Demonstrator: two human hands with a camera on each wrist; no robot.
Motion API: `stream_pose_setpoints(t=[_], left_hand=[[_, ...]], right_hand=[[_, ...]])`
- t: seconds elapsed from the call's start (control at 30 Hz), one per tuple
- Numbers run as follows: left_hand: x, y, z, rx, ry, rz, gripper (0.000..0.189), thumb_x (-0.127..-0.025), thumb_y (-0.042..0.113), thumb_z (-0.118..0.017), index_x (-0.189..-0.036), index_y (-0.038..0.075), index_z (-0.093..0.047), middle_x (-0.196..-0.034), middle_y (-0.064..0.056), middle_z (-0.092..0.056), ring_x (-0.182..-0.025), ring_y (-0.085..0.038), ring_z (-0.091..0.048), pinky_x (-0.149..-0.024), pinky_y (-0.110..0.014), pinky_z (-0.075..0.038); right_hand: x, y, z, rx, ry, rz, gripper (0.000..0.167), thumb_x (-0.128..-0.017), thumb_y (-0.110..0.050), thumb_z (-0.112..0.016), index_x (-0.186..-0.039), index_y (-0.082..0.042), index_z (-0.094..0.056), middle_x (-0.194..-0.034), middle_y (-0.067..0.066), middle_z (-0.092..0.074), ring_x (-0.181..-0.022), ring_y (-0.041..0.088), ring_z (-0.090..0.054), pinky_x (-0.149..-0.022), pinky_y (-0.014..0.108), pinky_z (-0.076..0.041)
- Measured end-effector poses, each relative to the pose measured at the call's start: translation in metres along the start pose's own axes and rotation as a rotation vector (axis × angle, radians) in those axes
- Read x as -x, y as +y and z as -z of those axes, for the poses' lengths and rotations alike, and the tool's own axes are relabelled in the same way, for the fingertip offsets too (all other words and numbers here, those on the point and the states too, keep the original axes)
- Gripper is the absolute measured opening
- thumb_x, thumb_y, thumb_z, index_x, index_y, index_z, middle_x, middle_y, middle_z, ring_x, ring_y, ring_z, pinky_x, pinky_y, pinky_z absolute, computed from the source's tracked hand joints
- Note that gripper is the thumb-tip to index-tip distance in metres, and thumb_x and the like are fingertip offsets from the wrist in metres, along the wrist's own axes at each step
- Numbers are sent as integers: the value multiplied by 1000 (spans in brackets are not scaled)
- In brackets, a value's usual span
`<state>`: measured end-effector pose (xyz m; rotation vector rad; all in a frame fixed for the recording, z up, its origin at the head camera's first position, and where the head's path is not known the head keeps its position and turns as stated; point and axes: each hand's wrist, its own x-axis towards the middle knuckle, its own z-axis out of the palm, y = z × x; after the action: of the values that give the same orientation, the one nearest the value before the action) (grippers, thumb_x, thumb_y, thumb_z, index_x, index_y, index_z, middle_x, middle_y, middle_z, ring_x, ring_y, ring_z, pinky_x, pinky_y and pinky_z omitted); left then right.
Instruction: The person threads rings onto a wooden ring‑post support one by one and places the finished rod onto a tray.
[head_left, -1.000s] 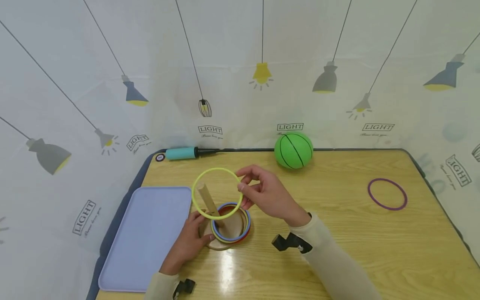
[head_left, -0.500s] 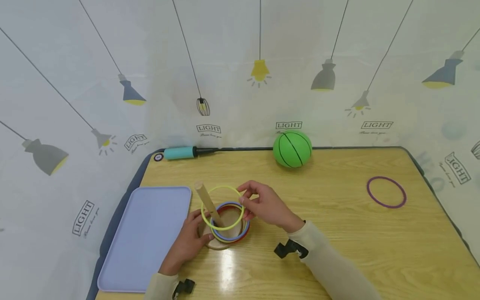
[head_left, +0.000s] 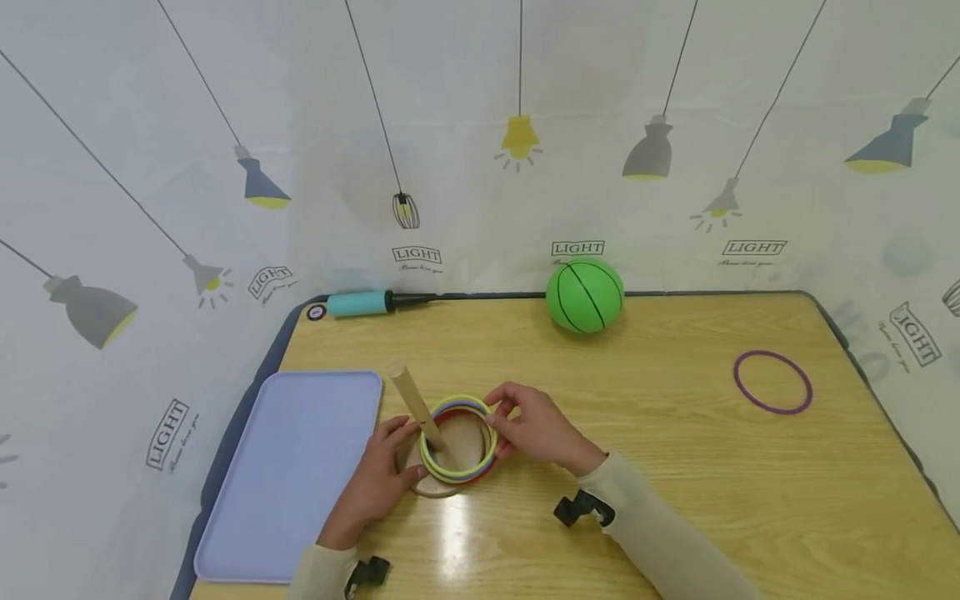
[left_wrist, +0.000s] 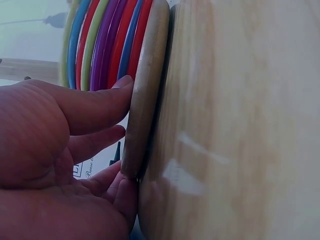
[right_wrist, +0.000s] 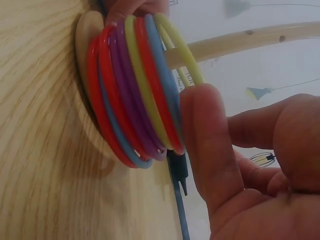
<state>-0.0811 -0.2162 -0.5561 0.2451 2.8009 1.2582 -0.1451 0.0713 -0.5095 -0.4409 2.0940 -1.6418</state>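
A wooden peg (head_left: 414, 402) rises from a round wooden base (left_wrist: 149, 80) on the table. Around the peg, several red, blue, purple and yellow rings (right_wrist: 132, 85) lie stacked on the base. My right hand (head_left: 542, 429) pinches a yellow ring (right_wrist: 192, 65) between thumb and fingers. That ring encircles the peg at the top of the stack, its near side tilted slightly away from the blue ring below. My left hand (head_left: 377, 473) grips the rim of the base from the left, thumb and fingers against its edge.
A pale lilac tray (head_left: 300, 467) lies to the left of the base. Along the back edge are a turquoise hand pump (head_left: 360, 303) and a green ball (head_left: 585, 296). One purple ring (head_left: 772, 410) lies on the table (head_left: 675, 467) at the right.
My right hand has lowered the yellow ring down around the peg, from near its top to the stack. My left hand has stayed at the base.
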Motion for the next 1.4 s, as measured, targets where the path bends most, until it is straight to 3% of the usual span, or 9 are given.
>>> stream_pose_setpoints(t=[0.1,0.33,0.5,0.83,1.03,1.27,1.4], left_hand=[[0,0,0,3,0,-2,63,-84,4,-84,-142,-4,-61,-155,-29,-46,-146,-53,-39,-117,-66,-35],[0,2,-1,-3,6,-8,63,-83,4,-83,-142,-6,-61,-154,-29,-47,-145,-53,-40,-117,-66,-36],[0,3,0,-1,2,-10,63,-85,5,-83,-143,-5,-60,-155,-29,-46,-146,-53,-39,-117,-67,-35],[1,1,0,-5,12,-11,64,-84,5,-83,-143,-5,-60,-155,-27,-47,-145,-53,-40,-117,-66,-36],[0,1,-1,-4,-2,7,64,-86,5,-83,-145,-4,-59,-156,-27,-46,-145,-52,-38,-117,-66,-35],[-1,2,-1,-5,-22,26,64,-88,7,-82,-147,-4,-57,-158,-26,-44,-147,-51,-36,-117,-65,-35],[-1,3,-1,-1,-30,40,65,-89,6,-82,-148,-3,-57,-159,-26,-43,-148,-51,-35,-118,-66,-35]], right_hand=[[0,4,0,22,12,-14,24,-104,-9,-65,-125,2,-63,-94,16,-65,-68,35,-76,-65,51,-65],[1,9,1,45,17,-13,20,-103,-10,-66,-121,1,-64,-90,12,-65,-66,26,-76,-64,43,-65],[4,14,4,61,2,9,19,-103,-9,-63,-119,0,-63,-88,11,-64,-70,34,-76,-64,44,-64],[23,30,28,77,-21,49,21,-103,-8,-65,-121,3,-64,-90,10,-64,-71,35,-71,-62,33,-60],[42,41,51,122,28,54,24,-104,-15,-67,-121,3,-65,-91,15,-67,-70,35,-70,-60,32,-59],[64,60,82,282,139,68,23,-104,-22,-68,-121,-6,-70,-100,5,-74,-85,13,-71,-74,25,-58],[75,71,104,308,206,53,26,-105,-25,-68,-123,-8,-70,-103,5,-74,-88,10,-69,-77,26,-58]])
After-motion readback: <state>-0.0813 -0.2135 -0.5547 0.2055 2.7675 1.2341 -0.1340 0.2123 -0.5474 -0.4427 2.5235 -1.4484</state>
